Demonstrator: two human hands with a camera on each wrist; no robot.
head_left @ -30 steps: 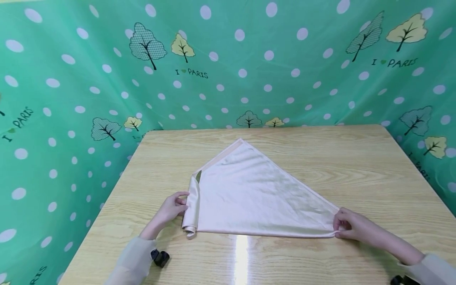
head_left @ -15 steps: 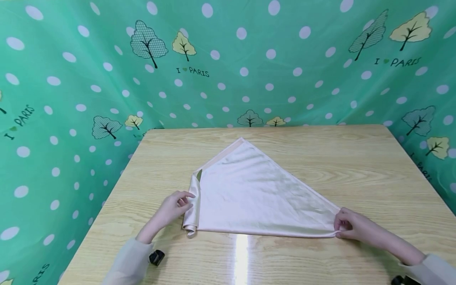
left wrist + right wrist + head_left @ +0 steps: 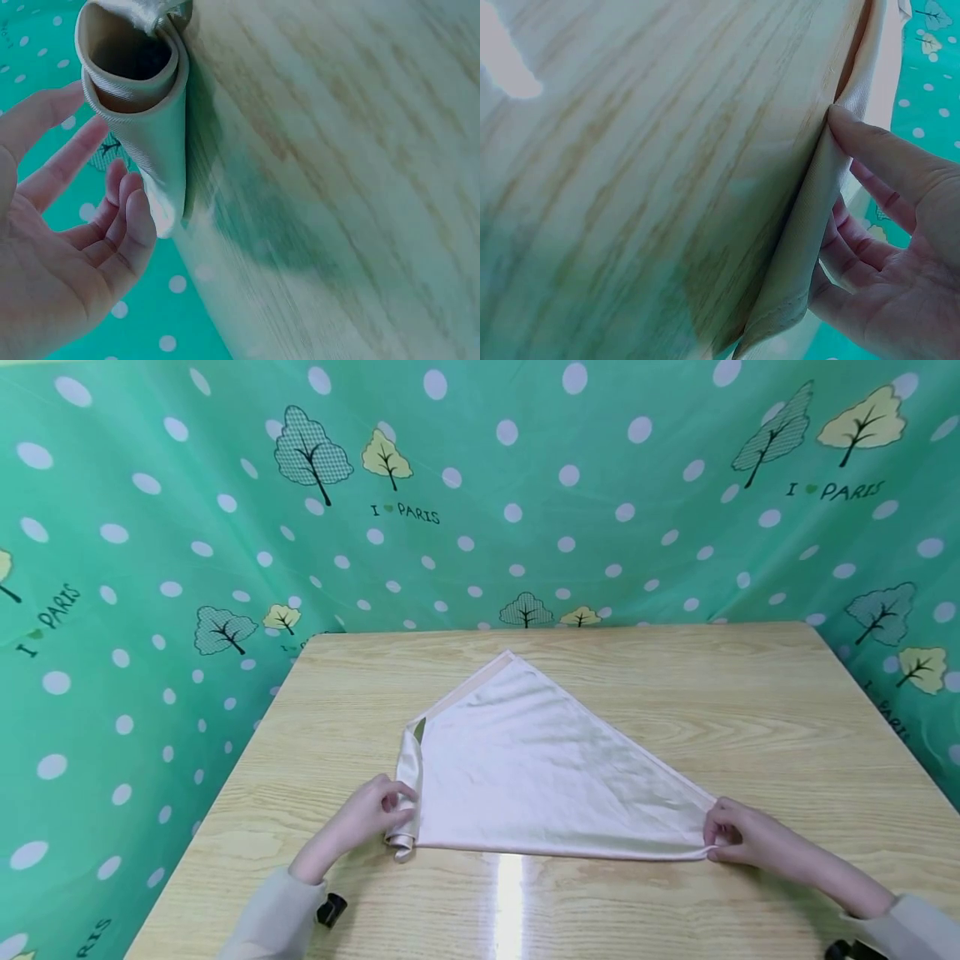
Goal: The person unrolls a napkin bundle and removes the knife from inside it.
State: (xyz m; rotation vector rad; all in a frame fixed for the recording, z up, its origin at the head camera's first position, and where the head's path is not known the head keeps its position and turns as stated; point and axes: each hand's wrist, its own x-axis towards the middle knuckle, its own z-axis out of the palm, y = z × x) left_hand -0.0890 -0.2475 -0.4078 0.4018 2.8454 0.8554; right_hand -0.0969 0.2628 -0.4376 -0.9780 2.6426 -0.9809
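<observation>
A pale pink satin cloth [image 3: 547, 768] lies folded in a triangular shape, its point toward the far side of the table. Its left part is wound into a roll [image 3: 409, 760], whose hollow spiral end [image 3: 139, 142] faces the left wrist view. My left hand [image 3: 372, 814] is over the near part of this roll, fingers loosely bent and spread; in the left wrist view they are beside it, not wrapped round it. My right hand [image 3: 750, 837] pinches the cloth's near right corner. The thumb [image 3: 881, 146] is on the folded edge, and the other fingertips are partly hidden behind the fabric.
The wooden table [image 3: 750, 693] has bare surface around the cloth, with a bright reflection [image 3: 509, 902] near the front. A green dotted curtain [image 3: 480, 485] hangs along the back and both sides. Black wrist devices [image 3: 332, 910] sit by both sleeves.
My left hand has gone from the roll's left side to over the roll, then slid nearer its front end. The right hand and the cloth have stayed almost still.
</observation>
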